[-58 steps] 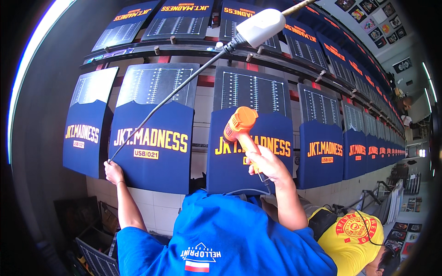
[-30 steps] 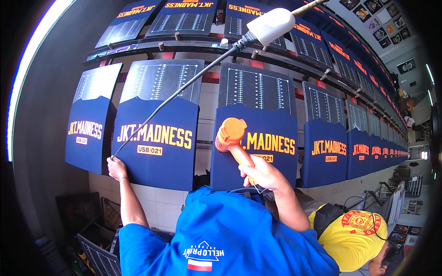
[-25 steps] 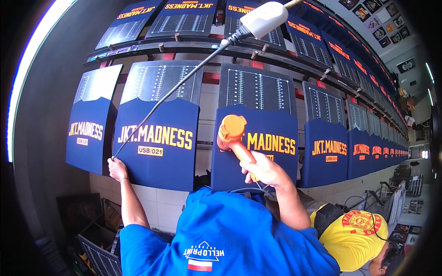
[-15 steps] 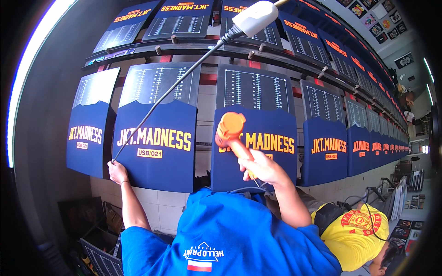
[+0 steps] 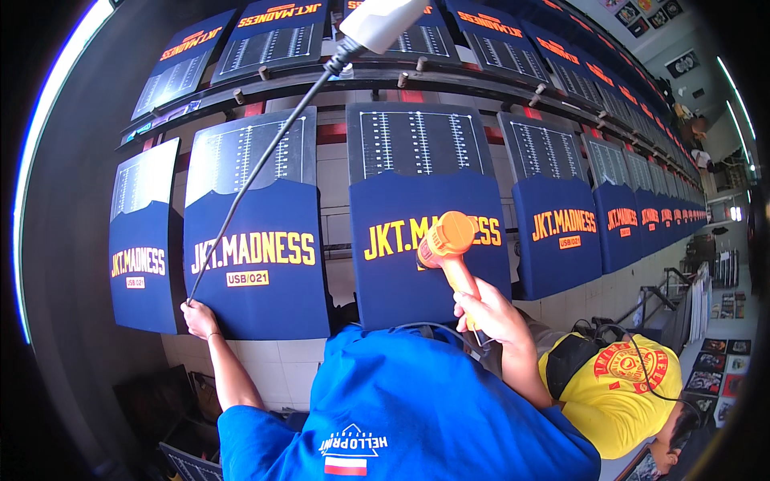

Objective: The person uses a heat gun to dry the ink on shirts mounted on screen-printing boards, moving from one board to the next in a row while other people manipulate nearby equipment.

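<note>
My right hand (image 5: 493, 314) is wrapped round the handle of an orange hot-air gun (image 5: 449, 244). Its head is over the yellow-orange lettering on a navy T-shirt (image 5: 393, 293), stretched on a dark printing board (image 5: 385, 144) with white ruled lines. The shirt partly hides behind the gun. At the left, my left hand (image 5: 200, 318) is closed on a thin dark cable (image 5: 247, 184). The cable runs slantwise up across another printed navy shirt (image 5: 261, 305) to a white plastic connector (image 5: 383, 22) at the top edge.
More boards with navy shirts (image 5: 561, 256) run off in a row to the right. Behind them a dark rail (image 5: 321, 80) with short pegs carries a second row. A person in a yellow shirt (image 5: 618, 377) bends at the lower right. Dark frames (image 5: 192, 449) stand lower left.
The hot-air gun has moved right across the lettering of the middle shirt, with my right hand. The boards and connector appear further left in view. My left hand keeps its grip on the cable.
</note>
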A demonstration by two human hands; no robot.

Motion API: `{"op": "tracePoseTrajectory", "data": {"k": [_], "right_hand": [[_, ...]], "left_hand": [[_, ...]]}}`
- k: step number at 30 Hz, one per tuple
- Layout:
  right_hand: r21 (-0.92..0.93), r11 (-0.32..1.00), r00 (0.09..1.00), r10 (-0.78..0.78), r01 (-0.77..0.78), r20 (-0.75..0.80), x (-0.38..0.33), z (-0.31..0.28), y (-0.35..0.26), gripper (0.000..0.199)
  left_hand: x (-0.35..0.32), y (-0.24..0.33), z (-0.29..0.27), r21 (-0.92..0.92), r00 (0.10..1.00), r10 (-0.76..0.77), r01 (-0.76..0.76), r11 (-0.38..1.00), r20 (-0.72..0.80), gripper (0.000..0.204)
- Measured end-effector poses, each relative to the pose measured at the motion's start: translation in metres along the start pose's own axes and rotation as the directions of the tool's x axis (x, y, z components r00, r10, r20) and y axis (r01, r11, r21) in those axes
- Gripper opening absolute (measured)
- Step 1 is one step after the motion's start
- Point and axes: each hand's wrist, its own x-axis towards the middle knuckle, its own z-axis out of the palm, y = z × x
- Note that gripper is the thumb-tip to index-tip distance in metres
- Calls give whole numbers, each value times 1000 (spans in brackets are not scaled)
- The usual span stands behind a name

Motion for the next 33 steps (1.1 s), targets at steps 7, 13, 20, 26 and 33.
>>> {"op": "tracePoseTrajectory", "data": {"k": [7, 13, 20, 26, 33], "right_hand": [[37, 999, 999, -36, 36, -16, 0, 0, 1, 26], [53, 996, 997, -70, 69, 15, -3, -4, 15, 27], [-16, 997, 994, -71, 70, -81, -9, -4, 9, 26], [-5, 999, 988, -54, 54, -141, -11, -9, 18, 25], [9, 999, 982, -42, 45, -186, -16, -20, 19, 24]], "left_hand": [[0, 1, -2, 2, 999, -24, 24, 1000, 25, 38], [-2, 3, -3, -9, 999, -34, 34, 999, 24, 37], [-2, 4, -5, -8, 999, -31, 32, 999, 30, 39], [-2, 2, -3, -17, 999, -32, 33, 999, 40, 40], [-2, 4, -5, -5, 997, -49, 49, 999, 56, 42]]}}
